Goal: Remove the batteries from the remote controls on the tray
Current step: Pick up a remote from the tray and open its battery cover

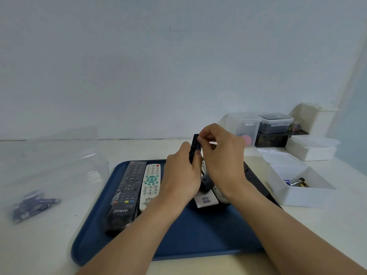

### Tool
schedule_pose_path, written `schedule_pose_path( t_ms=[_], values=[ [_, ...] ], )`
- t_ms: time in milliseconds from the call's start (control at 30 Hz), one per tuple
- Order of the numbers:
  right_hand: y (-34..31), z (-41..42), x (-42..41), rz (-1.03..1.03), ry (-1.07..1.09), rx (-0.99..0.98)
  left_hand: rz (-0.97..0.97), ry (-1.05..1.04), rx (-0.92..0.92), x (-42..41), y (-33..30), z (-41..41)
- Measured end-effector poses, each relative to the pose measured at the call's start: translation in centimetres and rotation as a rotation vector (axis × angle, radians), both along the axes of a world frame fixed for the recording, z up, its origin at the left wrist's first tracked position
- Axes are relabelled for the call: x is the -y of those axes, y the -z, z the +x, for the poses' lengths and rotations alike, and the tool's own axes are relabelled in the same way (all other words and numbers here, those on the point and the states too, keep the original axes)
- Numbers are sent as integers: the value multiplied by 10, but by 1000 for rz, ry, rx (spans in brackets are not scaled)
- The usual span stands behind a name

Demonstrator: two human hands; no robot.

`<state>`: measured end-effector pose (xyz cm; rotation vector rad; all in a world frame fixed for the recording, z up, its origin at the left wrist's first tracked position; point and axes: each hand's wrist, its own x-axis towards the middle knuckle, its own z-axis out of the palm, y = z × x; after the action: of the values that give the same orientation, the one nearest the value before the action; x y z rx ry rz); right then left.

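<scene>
Black plastic between your fingertips: your right hand [220,153] has its thumb and forefinger curled in, pinching at the top of the open battery bay, right where a dark battery [198,147] sits. Your left hand [181,173] is wrapped round the body of that black remote [193,149], holding it upright, back turned to you, well above the tray [198,235]. So you're mid-extraction on this one, by my read; whether the cell is already loose I can't tell.

Next you'll want to lever that end up and out without letting it spring away, then carry it right to the white box [301,187], where a few batteries [296,183] already lie.

Below your hands, a small dark piece [206,182], likely the battery cover, lies on the remotes under your wrists. Left on the tray, a long black remote [125,195] and a white remote [150,185] lie side by side, face up. Off to the far left, a clear bag [33,205] holds more dark cells on the tabletop.
</scene>
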<state>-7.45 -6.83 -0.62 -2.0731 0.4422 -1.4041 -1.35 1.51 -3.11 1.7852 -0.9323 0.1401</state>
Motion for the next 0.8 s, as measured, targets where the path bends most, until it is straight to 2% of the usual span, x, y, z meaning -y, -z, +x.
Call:
schedule_pose_path(
  t_ms=[233,367,600,800],
  values=[
    [0,6,2,-78,31,-54,31,-3,33,-1,0,4],
    [1,7,0,-49,61,-62,38,1,12,0,-1,2],
    [3,6,0,24,10,96,-16,25,-38,4,-8,1],
    [5,8,2,56,-32,99,-20,31,-107,2,-9,1]
  ],
)
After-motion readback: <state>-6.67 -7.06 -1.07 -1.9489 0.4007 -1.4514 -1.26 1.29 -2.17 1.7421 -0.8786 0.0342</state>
